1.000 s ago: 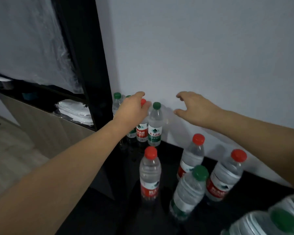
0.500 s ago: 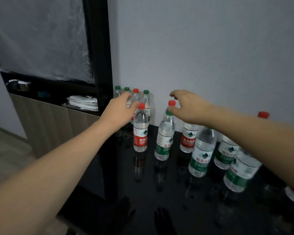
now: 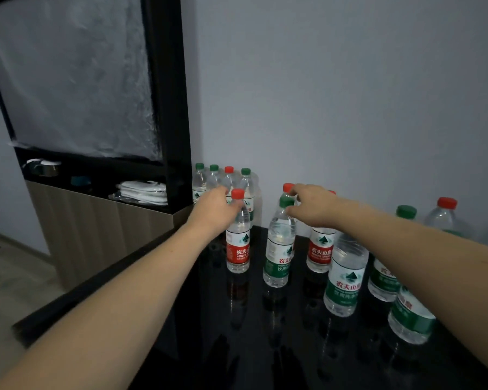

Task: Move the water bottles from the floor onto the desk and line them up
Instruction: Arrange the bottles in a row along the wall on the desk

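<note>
Several clear water bottles stand upright on the glossy black desk [image 3: 265, 347]. My left hand [image 3: 213, 211] grips the neck of a red-capped, red-labelled bottle [image 3: 238, 249] at the left end of the near group. My right hand [image 3: 313, 205] pinches the top of a green-capped, green-labelled bottle [image 3: 279, 260] just to its right. A red-labelled bottle [image 3: 320, 251] and a larger green-labelled one [image 3: 345, 280] stand under my right forearm. Several bottles form a tight cluster [image 3: 245, 181] at the far corner against the wall.
More green-labelled bottles [image 3: 412, 313] crowd the desk's right side. A black cabinet frame [image 3: 166, 108] with a plastic-covered panel rises at the left. Its shelf holds folded white items [image 3: 141, 190]. The desk's left edge [image 3: 96, 280] drops to wooden floor [image 3: 9, 277].
My left hand drew back from the far cluster and closed on the red-capped bottle's neck. My right hand came down onto the green-capped bottle's top. The view pulled back.
</note>
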